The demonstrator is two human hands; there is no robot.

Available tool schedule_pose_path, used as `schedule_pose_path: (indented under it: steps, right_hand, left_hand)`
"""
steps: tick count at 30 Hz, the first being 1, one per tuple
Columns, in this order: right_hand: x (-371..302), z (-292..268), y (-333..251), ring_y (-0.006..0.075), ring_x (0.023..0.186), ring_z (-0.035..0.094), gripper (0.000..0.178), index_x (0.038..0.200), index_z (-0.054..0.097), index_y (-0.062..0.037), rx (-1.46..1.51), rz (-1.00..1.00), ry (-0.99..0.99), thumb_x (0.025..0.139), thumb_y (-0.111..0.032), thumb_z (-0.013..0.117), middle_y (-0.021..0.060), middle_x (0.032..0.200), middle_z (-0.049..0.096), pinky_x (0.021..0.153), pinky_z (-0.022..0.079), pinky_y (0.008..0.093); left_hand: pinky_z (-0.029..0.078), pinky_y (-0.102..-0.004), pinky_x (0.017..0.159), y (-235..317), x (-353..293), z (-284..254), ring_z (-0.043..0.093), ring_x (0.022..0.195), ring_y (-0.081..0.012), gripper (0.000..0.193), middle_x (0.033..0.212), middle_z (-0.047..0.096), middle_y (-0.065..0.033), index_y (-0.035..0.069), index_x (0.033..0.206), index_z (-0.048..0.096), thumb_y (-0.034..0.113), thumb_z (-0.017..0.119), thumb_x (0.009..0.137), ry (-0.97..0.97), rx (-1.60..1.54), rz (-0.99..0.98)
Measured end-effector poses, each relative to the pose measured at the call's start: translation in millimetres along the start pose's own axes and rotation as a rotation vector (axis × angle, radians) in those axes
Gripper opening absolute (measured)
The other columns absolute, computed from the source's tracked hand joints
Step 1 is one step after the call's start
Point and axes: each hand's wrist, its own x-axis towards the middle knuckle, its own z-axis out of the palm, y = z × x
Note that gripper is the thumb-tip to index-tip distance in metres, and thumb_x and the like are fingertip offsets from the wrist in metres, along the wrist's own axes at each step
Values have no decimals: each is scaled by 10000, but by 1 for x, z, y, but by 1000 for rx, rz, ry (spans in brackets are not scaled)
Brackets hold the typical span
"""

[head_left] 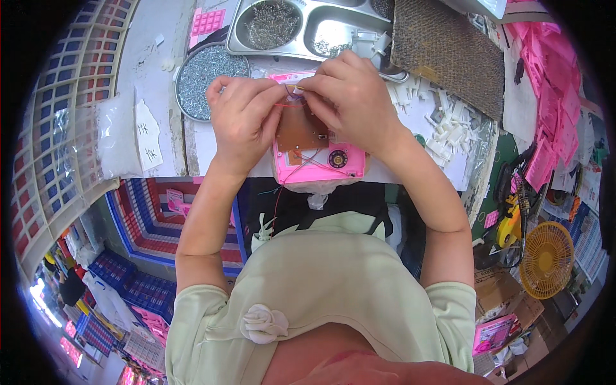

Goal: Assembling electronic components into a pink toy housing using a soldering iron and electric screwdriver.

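A pink plastic housing (319, 173) lies in front of me with its inside showing. A brown circuit board (300, 130) sits in it, and a small round black speaker (338, 158) is near its lower right. Over the board's far end, my left hand (246, 115) is closed in a pinch on thin coloured wires (290, 104). Facing it, my right hand (353, 96) pinches at the same wires, beside a small white connector (298, 91). The fingers partly hide the wire ends. More thin wires run across the near part of the housing.
Left of my hands stands a round dish of small screws (208, 74). A metal compartment tray (308, 54) with small metal parts is behind them. White plastic pieces (446, 125) lie to the right, near a brown textured mat (449, 54). Pink parts (545, 96) pile up farther right.
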Motion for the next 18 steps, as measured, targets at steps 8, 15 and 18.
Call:
schedule_pose_path:
  steps: [8, 15, 18]
  right_hand:
    - [4, 2, -7, 263, 837, 557, 155, 883, 744, -102, -23, 6, -91, 734, -117, 783, 33, 826, 613, 758, 467, 388]
    - [-4, 1, -12, 250, 815, 553, 175, 848, 718, -114, -107, -47, -49, 690, -112, 793, 11, 793, 586, 769, 435, 388]
    - [-16, -5, -14, 244, 801, 563, 187, 860, 721, -119, -86, -62, -47, 689, -96, 793, 2, 775, 593, 777, 433, 385]
  left_hand:
    - [374, -377, 854, 0, -7, -2, 649, 822, -199, 137, 873, 694, -18, 115, 930, 708, 57, 753, 814, 21, -65, -116]
    - [376, -382, 840, 0, -21, -4, 639, 805, -216, 105, 843, 677, -29, 109, 939, 722, 63, 735, 845, -63, -58, -274]
    - [375, -374, 843, -1, -30, -6, 633, 815, -228, 88, 829, 664, -32, 108, 925, 718, 67, 731, 848, -130, 24, -325]
